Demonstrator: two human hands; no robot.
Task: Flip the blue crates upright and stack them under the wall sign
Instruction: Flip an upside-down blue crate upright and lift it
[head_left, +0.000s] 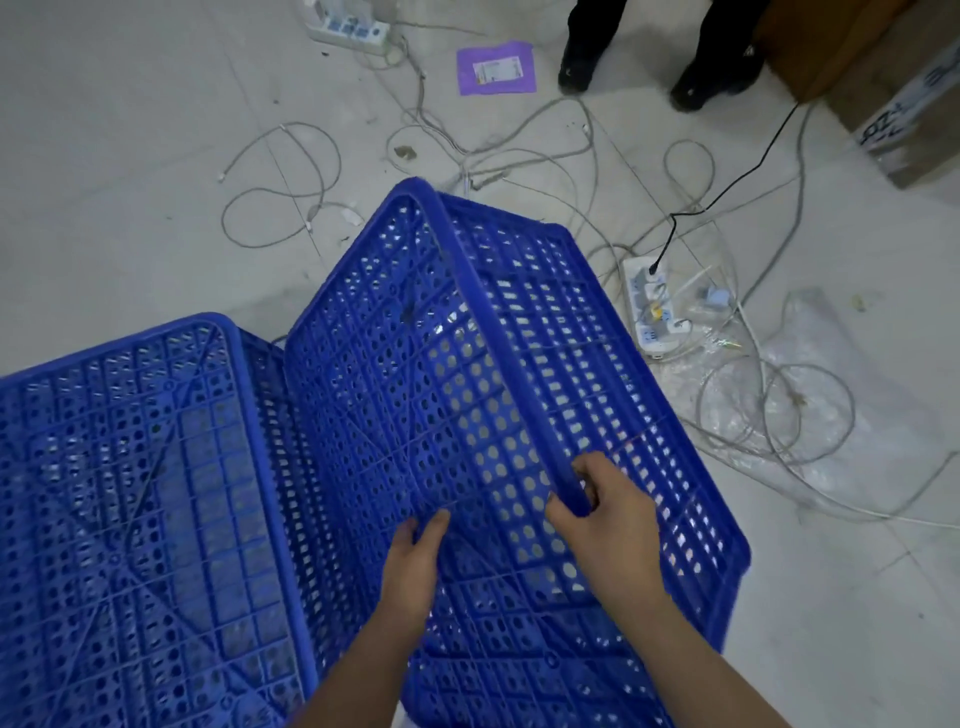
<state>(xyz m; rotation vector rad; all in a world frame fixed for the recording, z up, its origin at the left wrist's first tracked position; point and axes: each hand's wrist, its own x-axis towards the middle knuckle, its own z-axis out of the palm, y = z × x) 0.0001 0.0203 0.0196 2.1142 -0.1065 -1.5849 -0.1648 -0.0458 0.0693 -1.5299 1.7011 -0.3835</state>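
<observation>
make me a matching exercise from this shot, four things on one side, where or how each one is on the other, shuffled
Things:
1. right hand
2. left hand
3. left crate
4. purple paper

Places or states:
A. lies bottom-up on the floor
B. flat on the tiles at the top, near a person's dark shoes
C. closed around the thick edge bar of the tilted crate
D. pressed against the tilted crate's perforated base panel

Pairs: 1-C, 2-D, 3-A, 4-B
</observation>
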